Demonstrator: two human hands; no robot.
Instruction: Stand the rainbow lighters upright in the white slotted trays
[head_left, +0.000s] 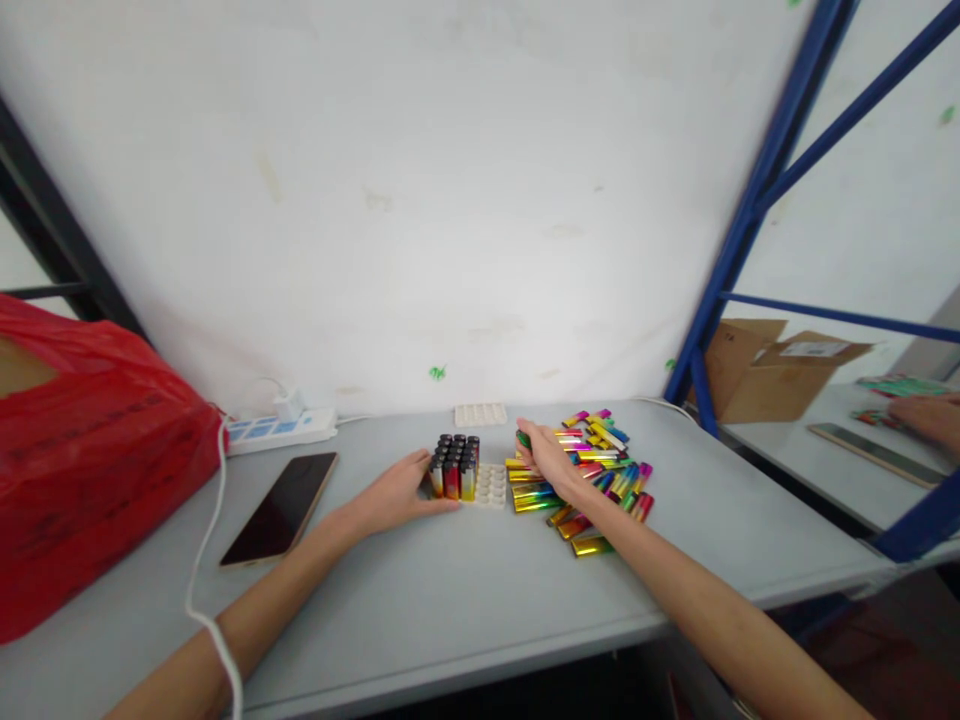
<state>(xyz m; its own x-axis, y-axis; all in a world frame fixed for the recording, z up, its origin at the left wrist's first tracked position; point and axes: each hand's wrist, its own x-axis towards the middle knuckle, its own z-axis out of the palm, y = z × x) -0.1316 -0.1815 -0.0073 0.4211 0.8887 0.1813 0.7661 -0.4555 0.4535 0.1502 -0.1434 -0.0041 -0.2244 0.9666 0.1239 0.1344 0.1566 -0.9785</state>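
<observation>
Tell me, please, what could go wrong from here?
The white cable passes in front of the left forearm; moving that arm might snag it. The left hand is right beside the upright lighters, so a bump could tip some. The loose lighters lie crossed in a pile near the right hand, and some might slide.

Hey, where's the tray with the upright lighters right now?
In the head view, the tray is on the table near the middle, with the left hand at its left side and the pile of loose lighters to its right.
</observation>
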